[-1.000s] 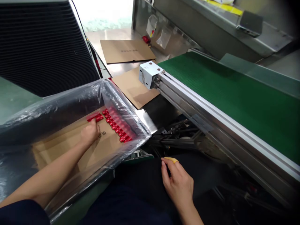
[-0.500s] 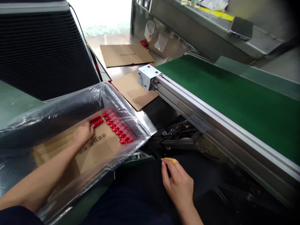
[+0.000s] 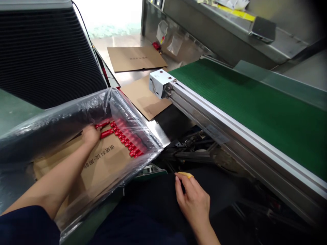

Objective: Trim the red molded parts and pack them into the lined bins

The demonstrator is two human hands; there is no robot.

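My left hand (image 3: pixel 90 134) reaches into a box lined with a clear plastic bag (image 3: pixel 63 112) and rests its closed fingertips on a few red parts (image 3: pixel 105 128) lying on the cardboard sheet (image 3: pixel 107 161). A row of several more red parts (image 3: pixel 126 139) runs along the box's right side. My right hand (image 3: pixel 192 200) lies on my dark lap below the conveyor, fingers loosely curled, with a yellow cot on one fingertip (image 3: pixel 186 175).
A green conveyor belt (image 3: pixel 255 102) with a metal frame runs along the right. Flat cardboard sheets (image 3: pixel 135 58) lie on the floor beyond. A black ribbed panel (image 3: pixel 46 54) stands at the upper left. Steel machinery (image 3: pixel 230 30) fills the back.
My left hand has slid the few red parts up and toward the far end of the box. My right hand has stayed still on my lap.
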